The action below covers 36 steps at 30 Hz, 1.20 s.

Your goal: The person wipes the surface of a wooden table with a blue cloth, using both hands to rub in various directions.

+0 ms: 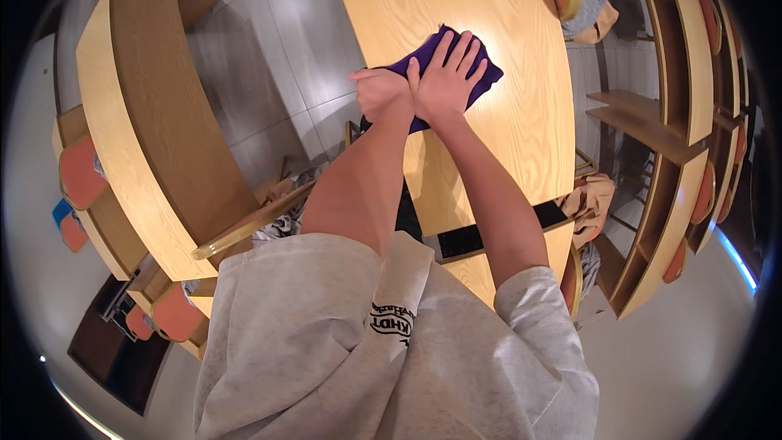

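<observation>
A dark purple cloth (426, 52) lies spread over the left edge of a light wood-grain table (519, 110). My right hand (445, 82) rests flat on top of it, fingers apart and pointing to the far side. Beside it my left hand (382, 95) is curled around the cloth at the table's edge, its wrist close against the right thumb's base. Part of the cloth hangs below my hands near that edge. What lies under my palms is hidden.
A wooden desk (143, 116) stands to the left across a grey tiled floor (293, 30). The gold-framed back of a chair (256, 220) is close by my left arm. Along the table's right side are orange chairs and a tan cloth (589, 208). Dark open compartments (461, 243) show near my right elbow.
</observation>
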Motion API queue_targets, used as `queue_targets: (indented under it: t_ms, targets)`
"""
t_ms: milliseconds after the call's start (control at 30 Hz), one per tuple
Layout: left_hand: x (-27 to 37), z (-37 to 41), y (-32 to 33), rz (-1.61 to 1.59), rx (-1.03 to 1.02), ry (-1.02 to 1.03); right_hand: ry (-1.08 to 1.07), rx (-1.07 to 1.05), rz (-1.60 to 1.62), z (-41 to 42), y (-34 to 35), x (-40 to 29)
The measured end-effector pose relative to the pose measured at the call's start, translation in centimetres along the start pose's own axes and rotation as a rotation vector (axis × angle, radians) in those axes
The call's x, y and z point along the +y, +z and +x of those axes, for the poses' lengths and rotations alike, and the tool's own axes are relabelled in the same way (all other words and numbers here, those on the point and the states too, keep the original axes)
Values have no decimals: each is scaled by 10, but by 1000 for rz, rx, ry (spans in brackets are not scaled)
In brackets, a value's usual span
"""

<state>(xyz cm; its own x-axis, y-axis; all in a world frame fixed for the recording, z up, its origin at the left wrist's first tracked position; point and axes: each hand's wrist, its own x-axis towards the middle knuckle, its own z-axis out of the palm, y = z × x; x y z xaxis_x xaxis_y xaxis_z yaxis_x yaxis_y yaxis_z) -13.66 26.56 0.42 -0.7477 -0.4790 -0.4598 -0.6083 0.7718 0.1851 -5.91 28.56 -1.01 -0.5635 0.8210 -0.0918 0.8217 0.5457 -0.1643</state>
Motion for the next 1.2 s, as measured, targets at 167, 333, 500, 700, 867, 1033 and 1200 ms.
queue_targets:
  t_ms: [167,333,500,700,867,1033,1200]
  targets:
    - [67,24,1,-45,-69,14,21,27,-13,69,5,-23]
    - [131,50,-4,-92,-136,47,59,62,5,135,6,-54]
    - [184,56,-16,-126,-197,-32,28,60,-7,184,9,-68]
    - [226,74,-20,-203,-161,-159,-57,66,-5,230,9,-89]
    - [230,78,-12,-290,-122,-189,-102,101,33,242,8,-86]
    - [247,81,-17,-399,-177,-198,-79,81,60,258,9,-97]
    - [271,98,-13,-294,-274,52,-73,105,63,293,8,-107]
